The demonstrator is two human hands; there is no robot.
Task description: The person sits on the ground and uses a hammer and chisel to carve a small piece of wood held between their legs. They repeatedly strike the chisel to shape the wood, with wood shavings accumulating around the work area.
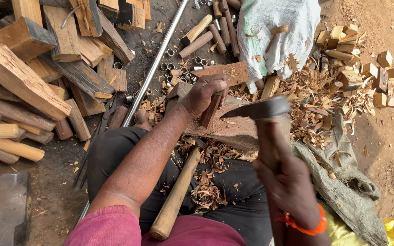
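Observation:
My left hand (pixel 204 93) grips a short brown wooden piece (pixel 210 111), standing it upright on a flat wooden block (pixel 233 130) in front of my knees. My right hand (pixel 286 184) is closed round the dark handle of an adze-like tool; its grey metal blade (pixel 256 109) hangs level just right of the wooden piece, slightly blurred. An orange band circles my right wrist. A hammer with a pale wooden handle (pixel 176 196) lies across my lap, untouched, among curled shavings.
Rough timber offcuts (pixel 28 77) are piled at left, with a metal rod (pixel 153 64) beside them. Several small metal rings (pixel 178 68) and turned handles (pixel 206 36) lie ahead. A white sack (pixel 279 32), wood shavings and small blocks (pixel 356 68) sit at right. A heavy hammer head (pixel 7 209) rests lower left.

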